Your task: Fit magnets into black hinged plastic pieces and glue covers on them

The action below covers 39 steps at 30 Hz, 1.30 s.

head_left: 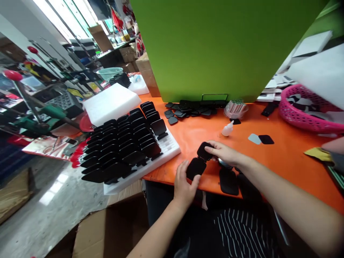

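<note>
A black hinged case (196,168) lies opened out at the table's front edge, its two rounded-square panels joined by a small hinge. My left hand (185,184) grips the lower panel between thumb and fingers. On the upper panel, my right hand (219,152) pinches with thumb on top. Under my right wrist lie more black pieces (228,181), partly covered by the arm; something round and shiny shows among them. To the left, a white foam tray (169,146) carries several rows of similar black panels (126,143) standing tilted.
A green board (209,50) stands behind the orange table (196,132). Before it lie black pieces (185,109) and a bagged bundle of pink sticks (235,109). A small white squeeze bottle (228,129) stands nearer. A pink basket (303,114) is right; an open carton (107,229) sits below left.
</note>
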### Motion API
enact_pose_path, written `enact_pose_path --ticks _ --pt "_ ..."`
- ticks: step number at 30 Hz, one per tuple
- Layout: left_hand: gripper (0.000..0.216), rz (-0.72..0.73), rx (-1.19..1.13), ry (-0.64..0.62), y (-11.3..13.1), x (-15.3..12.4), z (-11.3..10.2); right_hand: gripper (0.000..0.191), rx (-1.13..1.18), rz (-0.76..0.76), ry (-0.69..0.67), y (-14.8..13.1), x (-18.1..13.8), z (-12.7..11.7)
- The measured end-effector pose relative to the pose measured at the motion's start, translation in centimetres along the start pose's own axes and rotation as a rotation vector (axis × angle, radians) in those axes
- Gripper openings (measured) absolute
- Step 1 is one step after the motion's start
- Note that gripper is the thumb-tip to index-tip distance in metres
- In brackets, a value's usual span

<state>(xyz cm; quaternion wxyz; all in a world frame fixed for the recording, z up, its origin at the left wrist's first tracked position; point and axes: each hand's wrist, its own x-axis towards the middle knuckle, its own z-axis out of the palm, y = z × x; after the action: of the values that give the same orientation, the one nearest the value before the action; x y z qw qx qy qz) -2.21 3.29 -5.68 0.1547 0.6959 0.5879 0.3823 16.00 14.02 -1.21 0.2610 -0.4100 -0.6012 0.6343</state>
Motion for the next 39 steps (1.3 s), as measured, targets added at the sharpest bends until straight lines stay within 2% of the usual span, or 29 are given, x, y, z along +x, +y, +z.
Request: enact_pose_path --ticks 2,4,5,9,11,13,15,18,24,27,29,32,33,34,35,38,39 --pt "0.036 -0.16 -0.145 0.012 0.4 0.7 -1.9 0.033 0.191 0.012 0.044 0.2 -0.8 0.9" --pt "0.023 -0.191 -0.198 0.005 1.3 2.6 -5.2 0.035 0.276 0.013 0.075 0.4 -1.4 1.7" --pt "0.021 -0.158 -0.14 0.014 2.0 4.0 -7.2 0.037 0.284 0.009 0.11 0.4 -1.6 2.0" --pt "0.018 0.055 0.354 -0.122 4.8 10.9 -15.3 0.035 0.137 0.001 0.298 0.8 -2.2 2.0" --pt "0.019 0.134 0.606 -0.197 5.4 14.2 -17.5 0.034 0.013 -0.004 0.347 1.1 -2.7 1.6" --pt "0.021 0.174 0.81 -0.301 5.3 16.8 -18.1 0.032 -0.137 -0.027 0.364 1.5 -3.4 0.9" --pt "0.024 0.171 0.93 -0.395 4.7 18.5 -17.7 0.03 -0.332 -0.046 0.371 1.9 -4.4 0.2" --pt "0.027 0.143 0.99 -0.476 3.5 19.8 -16.3 0.029 -0.626 -0.041 0.351 2.7 -5.9 -1.0" --pt "0.025 0.145 0.978 -0.555 1.9 20.9 -14.6 0.036 -0.959 -0.091 0.163 3.8 -7.5 -2.7" --pt "0.022 0.137 0.98 -0.568 1.9 21.5 -14.4 0.049 -1.069 -0.111 0.021 3.9 -7.6 -2.8" --pt "0.023 0.136 0.988 -0.557 2.5 21.2 -14.5 0.062 -1.135 -0.095 -0.015 3.7 -7.5 -2.7" --pt "0.032 0.184 0.951 -0.409 4.3 18.6 -13.8 0.072 -1.221 -0.056 0.051 3.1 -7.1 -2.2" --pt "0.032 0.222 0.882 -0.314 4.9 16.9 -13.1 0.072 -1.244 -0.045 0.072 2.9 -7.0 -2.0" --pt "0.028 0.251 0.773 -0.275 5.4 14.9 -12.0 0.07 -1.264 -0.033 0.084 2.6 -6.7 -1.8" --pt "0.023 0.259 0.661 -0.309 5.8 12.6 -10.7 0.067 -1.282 -0.023 0.086 2.4 -6.4 -1.7" --pt "0.021 0.268 0.391 -0.526 6.1 5.4 -5.3 0.061 -1.337 -0.004 0.085 1.9 -5.2 -2.0" --pt "0.026 0.23 0.359 -0.526 5.9 3.3 -3.5 0.061 -1.341 0.009 0.082 1.9 -4.7 -2.3"
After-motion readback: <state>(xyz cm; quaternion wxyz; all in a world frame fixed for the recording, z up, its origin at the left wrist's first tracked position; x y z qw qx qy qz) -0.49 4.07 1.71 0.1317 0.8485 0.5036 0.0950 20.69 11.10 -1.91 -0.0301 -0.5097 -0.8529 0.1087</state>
